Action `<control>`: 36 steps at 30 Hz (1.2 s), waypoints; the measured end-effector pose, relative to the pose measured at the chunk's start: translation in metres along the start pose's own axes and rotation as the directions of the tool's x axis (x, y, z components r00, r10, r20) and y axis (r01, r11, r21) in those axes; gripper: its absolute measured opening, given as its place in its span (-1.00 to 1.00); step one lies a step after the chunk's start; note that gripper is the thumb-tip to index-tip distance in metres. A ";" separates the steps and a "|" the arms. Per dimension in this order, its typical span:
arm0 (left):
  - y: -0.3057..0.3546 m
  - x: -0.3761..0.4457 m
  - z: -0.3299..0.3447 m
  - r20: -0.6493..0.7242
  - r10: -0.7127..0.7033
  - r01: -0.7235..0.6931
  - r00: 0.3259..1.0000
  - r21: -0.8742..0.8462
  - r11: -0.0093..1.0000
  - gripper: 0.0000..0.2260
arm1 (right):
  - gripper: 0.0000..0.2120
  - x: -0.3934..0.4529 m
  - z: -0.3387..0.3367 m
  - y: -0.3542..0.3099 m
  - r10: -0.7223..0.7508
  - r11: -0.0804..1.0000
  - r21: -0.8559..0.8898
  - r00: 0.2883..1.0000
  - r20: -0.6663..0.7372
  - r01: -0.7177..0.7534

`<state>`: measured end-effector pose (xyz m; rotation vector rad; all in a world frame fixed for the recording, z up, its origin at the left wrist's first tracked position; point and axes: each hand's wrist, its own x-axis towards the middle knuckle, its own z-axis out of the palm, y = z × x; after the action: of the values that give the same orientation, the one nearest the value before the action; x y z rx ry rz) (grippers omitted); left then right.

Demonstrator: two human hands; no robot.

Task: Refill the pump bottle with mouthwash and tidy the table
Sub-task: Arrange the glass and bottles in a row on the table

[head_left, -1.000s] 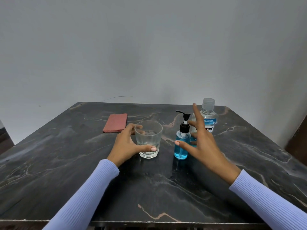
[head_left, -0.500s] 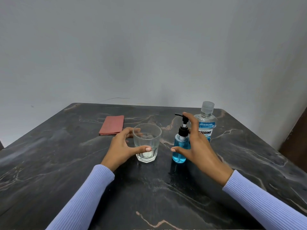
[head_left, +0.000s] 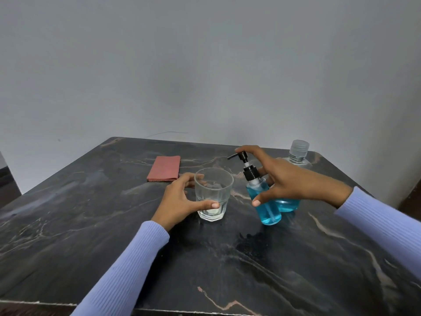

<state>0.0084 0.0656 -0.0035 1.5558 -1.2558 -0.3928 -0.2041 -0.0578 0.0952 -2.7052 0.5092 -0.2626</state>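
Observation:
A small pump bottle (head_left: pixel 267 209) with blue liquid and a black pump head tilts leftward, its spout pointing toward a clear glass (head_left: pixel 213 197). My right hand (head_left: pixel 282 179) grips the pump bottle, thumb on its body and index finger on the pump top. Around the glass, my left hand (head_left: pixel 182 199) holds it upright on the dark marble table (head_left: pixel 91 236). Behind my right hand stands the larger mouthwash bottle (head_left: pixel 297 153) with a clear cap; blue liquid shows at its base.
A folded red cloth (head_left: pixel 164 168) lies flat at the back left of the table. A grey wall rises behind the table's far edge. The table's near edge runs along the bottom of the view.
My right hand closed on the pump bottle, lifted it a little and tilted it toward the glass. My left hand kept its hold on the glass.

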 end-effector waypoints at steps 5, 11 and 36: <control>0.000 0.001 0.000 0.001 0.002 -0.002 1.000 -0.001 1.000 -0.25 | -0.05 0.004 -0.014 -0.004 0.024 0.997 -0.083 0.982 0.188 -0.008; -0.001 0.000 0.000 0.006 -0.002 0.002 1.000 -0.012 1.000 -0.24 | -0.03 0.008 -0.017 -0.002 0.022 0.998 -0.069 0.957 0.289 -0.002; 0.001 -0.001 0.000 -0.016 0.018 -0.018 1.000 0.025 1.000 -0.25 | -0.03 0.015 -0.006 -0.012 0.007 0.983 -0.182 0.990 0.139 0.019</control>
<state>0.0075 0.0664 -0.0026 1.5644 -1.2659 -0.3540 -0.1879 -0.0553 0.1070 -2.8772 0.5070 -0.0285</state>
